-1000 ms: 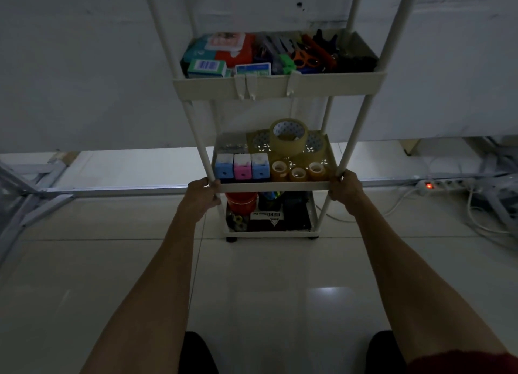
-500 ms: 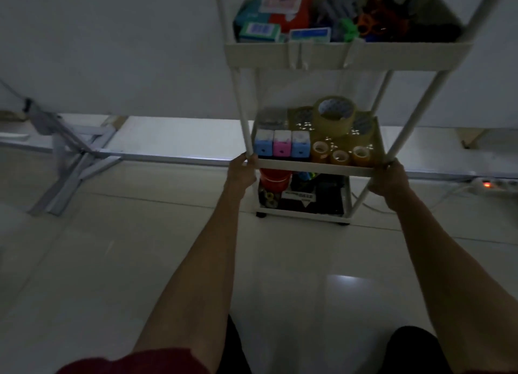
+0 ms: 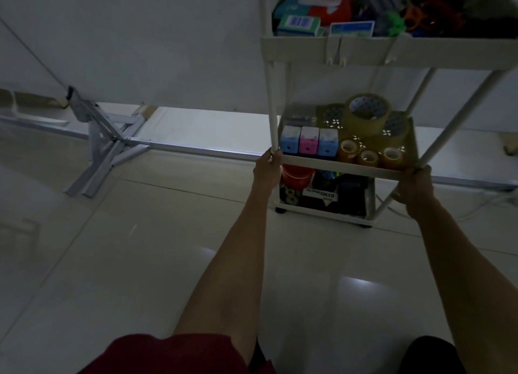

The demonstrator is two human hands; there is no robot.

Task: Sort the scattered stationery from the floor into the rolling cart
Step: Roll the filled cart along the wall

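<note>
**Roll it level, with an even push from both hands**

You have the rolling cart by its middle shelf. Your left hand is curled round the front left post where it meets the shelf edge. Your right hand wraps the front right corner the same way. Both hands hold frame and nothing else.

The stationery is in the cart. Between your hands, just past the shelf edge, sit three small blue and pink boxes and three small tape rolls. A big tape roll is propped on others behind them. Above your grip the top tray is packed full. Below it are a red tub and dark packs. No loose items show on the floor in this view, so the sorting looks about done and the step in hand is probably moving the cart.

- Push with equal force from both hands so the cart rolls on its wheels and does not twist.
- Your grip is low and the full tray rides well above it, so start gently. A jerk could rock the top.
- Watch the propped big roll, which looks the likeliest thing to topple.
- A white cable lies on the floor beyond your right hand, so steer the wheels clear of it.
- The metal stand legs are well off to the left of your left hand.
</note>
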